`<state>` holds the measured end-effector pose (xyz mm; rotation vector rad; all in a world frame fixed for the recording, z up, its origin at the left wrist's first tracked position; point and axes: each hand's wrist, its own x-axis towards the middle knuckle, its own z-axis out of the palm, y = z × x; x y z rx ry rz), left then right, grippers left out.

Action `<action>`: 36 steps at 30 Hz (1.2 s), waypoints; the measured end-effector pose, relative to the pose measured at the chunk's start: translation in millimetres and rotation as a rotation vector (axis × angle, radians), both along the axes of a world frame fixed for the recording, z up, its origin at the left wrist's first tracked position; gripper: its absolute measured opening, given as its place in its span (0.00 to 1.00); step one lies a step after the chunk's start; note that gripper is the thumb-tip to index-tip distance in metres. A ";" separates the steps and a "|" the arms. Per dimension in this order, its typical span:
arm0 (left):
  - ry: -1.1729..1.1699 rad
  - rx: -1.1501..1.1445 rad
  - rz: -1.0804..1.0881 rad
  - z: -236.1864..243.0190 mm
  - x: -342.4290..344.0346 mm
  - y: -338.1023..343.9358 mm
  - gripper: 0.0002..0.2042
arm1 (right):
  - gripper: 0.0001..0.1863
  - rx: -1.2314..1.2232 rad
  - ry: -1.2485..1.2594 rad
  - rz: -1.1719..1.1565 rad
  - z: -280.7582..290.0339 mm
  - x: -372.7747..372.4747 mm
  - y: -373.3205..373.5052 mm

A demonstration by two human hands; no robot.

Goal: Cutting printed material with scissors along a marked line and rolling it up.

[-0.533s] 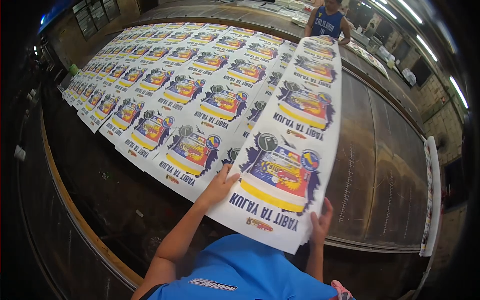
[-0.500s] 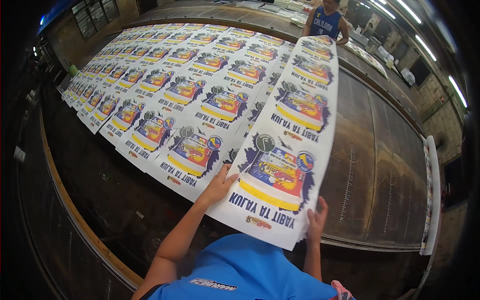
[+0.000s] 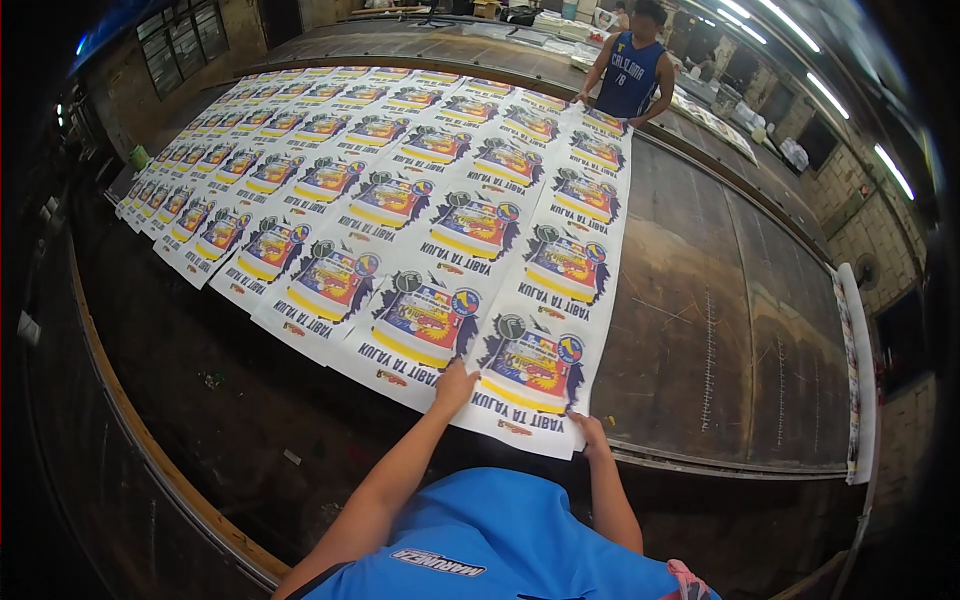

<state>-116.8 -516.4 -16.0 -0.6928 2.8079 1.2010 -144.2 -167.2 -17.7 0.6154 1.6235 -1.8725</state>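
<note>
A long white printed sheet (image 3: 575, 185) lies lengthwise across the dark table, its repeated coloured designs running away from me. Whether it is paper or cloth I cannot tell. My left hand (image 3: 456, 388) grips the left edge of its near end, fingers partly hidden. At the near right corner my right hand (image 3: 591, 434) pinches the same sheet between thumb and fingers. The near end hangs slightly past the table's edge. Across from me a person in a blue sleeveless jersey (image 3: 632, 78) has both hands at the far end of this sheet.
More printed sheets (image 3: 345, 225) of the same kind overlap in rows on the left. The brown, scratched tabletop (image 3: 665, 330) extends to the right, and a white roll (image 3: 862, 375) sits along its right end. Behind the person are another long table (image 3: 440, 40) and white bundles.
The sheet was raised and slanting over the table; now it has come down flat beside the others. My hands have moved slightly with its near end. The person opposite stands more fully in view.
</note>
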 end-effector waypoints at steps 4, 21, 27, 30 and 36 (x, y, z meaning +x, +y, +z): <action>-0.149 -0.025 -0.093 -10.7 4.1 -12.4 0.30 | 0.19 0.006 0.183 -0.035 32.2 8.0 -30.0; 0.306 0.535 -0.158 145.5 46.4 -164.0 0.20 | 0.15 -0.088 0.722 -0.063 221.2 48.6 -177.8; 0.200 0.311 -0.036 117.7 70.0 -265.2 0.22 | 0.15 -0.043 0.379 0.144 121.4 56.8 -254.0; 0.084 0.083 0.025 60.8 63.1 -294.1 0.21 | 0.15 0.115 0.271 0.285 71.2 47.5 -283.2; -0.027 -0.288 -0.007 -19.8 56.7 -301.9 0.19 | 0.15 0.424 0.351 0.303 -2.4 31.6 -304.6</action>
